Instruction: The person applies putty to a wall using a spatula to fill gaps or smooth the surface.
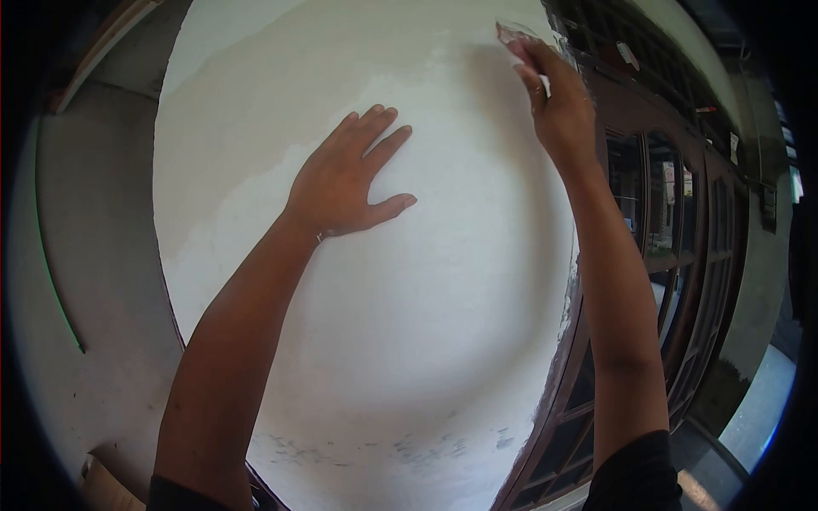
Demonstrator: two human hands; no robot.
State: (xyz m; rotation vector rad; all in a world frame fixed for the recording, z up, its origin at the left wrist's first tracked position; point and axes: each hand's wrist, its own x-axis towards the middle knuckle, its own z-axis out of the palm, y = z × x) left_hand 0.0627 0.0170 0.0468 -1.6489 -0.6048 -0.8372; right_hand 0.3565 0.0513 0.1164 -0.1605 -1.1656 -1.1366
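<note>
A broad white wall surface point(409, 281) with patchy, greyish coating fills the middle of the view. My left hand point(348, 170) lies flat against it with fingers spread, holding nothing. At the upper right, near the wall's right edge, my right hand point(558, 98) is closed around a small, thin scraper-like piece point(518, 41), reddish with a pale, partly clear edge. My fingers cover much of this piece, so its exact kind is hard to make out. Its edge is at or very close to the wall. A white smear marks my left wrist.
Brown wooden framing with glass panes point(660, 192) borders the wall on the right. Rough, chipped coating runs along that edge point(569, 298). Dark smudges point(409, 450) mark the lower wall. On the left are a grey surface point(98, 213) and a thin green line point(53, 281).
</note>
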